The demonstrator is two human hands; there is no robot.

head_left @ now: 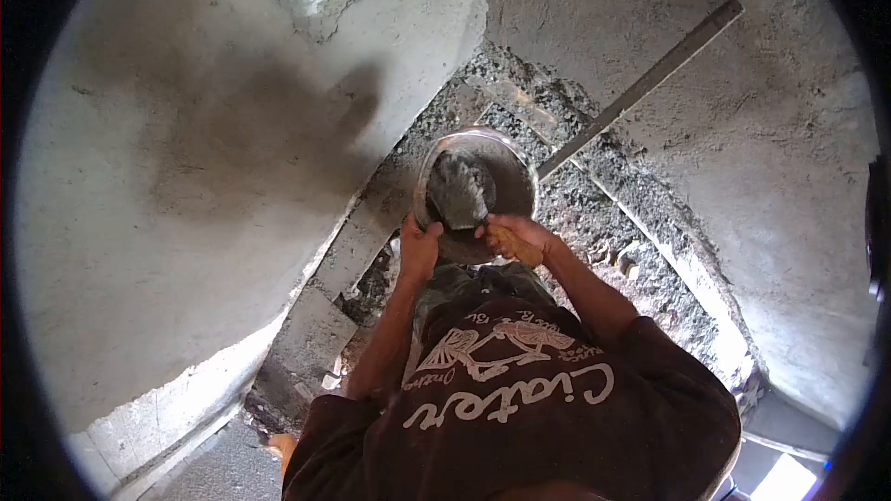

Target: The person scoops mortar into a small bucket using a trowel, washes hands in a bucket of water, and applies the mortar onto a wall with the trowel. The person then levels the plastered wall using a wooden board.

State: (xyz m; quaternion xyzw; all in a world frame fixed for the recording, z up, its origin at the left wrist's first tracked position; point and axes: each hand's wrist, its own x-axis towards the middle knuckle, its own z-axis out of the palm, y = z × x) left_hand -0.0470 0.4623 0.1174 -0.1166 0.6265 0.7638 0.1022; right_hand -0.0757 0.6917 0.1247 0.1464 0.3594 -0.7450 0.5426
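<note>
A round metal bowl (524,172) with wet grey mortar (459,187) in it is held in front of the body. My left hand (420,246) is closed on the bowl's left rim. In my right hand (515,237), over the near right part of the bowl, is the yellowish handle (520,249) of a trowel. The trowel's blade is not clearly told apart from the mortar.
A long straight bar (640,88) leans from the bowl's right side up to the right wall (789,158). The left wall (186,250) is plastered grey. Rough rubble and mortar (594,223) cover the floor between them.
</note>
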